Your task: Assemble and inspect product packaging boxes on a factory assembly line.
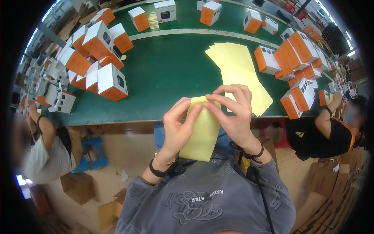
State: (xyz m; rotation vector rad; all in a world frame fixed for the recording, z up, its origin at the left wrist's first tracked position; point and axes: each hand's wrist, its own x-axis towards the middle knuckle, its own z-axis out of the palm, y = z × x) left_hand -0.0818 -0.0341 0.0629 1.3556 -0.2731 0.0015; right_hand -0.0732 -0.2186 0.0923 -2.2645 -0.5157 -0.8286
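Note:
A pale yellow paper sheet [202,136] hangs over my lap, just in front of the table's near edge. Its upper edge is pinched on the left by the thumb and fingers of my left hand [177,124]. At the top right of the same sheet, my right hand [237,111] grips it between thumb and index finger, the other fingers curled above. Beyond my right hand, a fanned stack of yellow sheets [238,64] lies on the green table [167,70]. Whether anything small sits between my fingertips is hidden.
White and orange boxes are piled on the left [113,82] and right [298,93], with several more on the strip beyond. A small round yellow piece [123,57] lies near the left pile. Co-workers sit at both sides. Cardboard cartons [78,187] and a blue stool [93,154] stand below.

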